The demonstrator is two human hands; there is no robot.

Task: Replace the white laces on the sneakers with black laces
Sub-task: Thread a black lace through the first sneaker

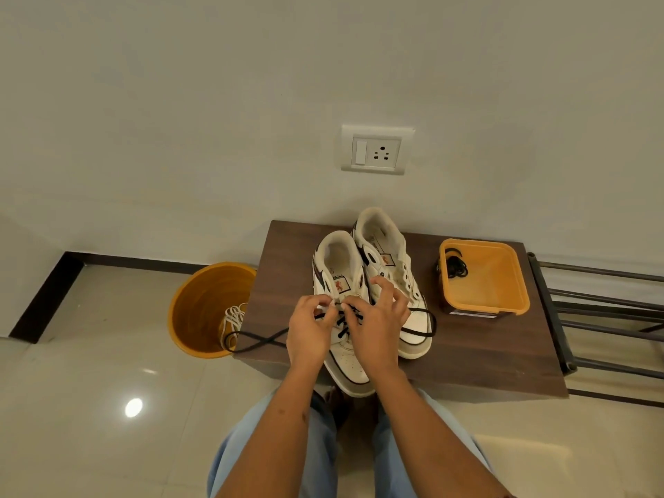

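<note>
Two white sneakers stand side by side on a dark wooden bench, toes toward me. The left sneaker has a black lace partly threaded through its eyelets, with loose ends trailing left and right over the bench. My left hand and my right hand meet over its eyelets, and each pinches the black lace there. The right sneaker shows bare eyelets with no lace. Another black lace lies coiled in a yellow square tub.
A round yellow bucket on the floor left of the bench holds a white lace. A metal rack stands to the right. The wall with a socket is right behind the bench. My knees are below the bench's front edge.
</note>
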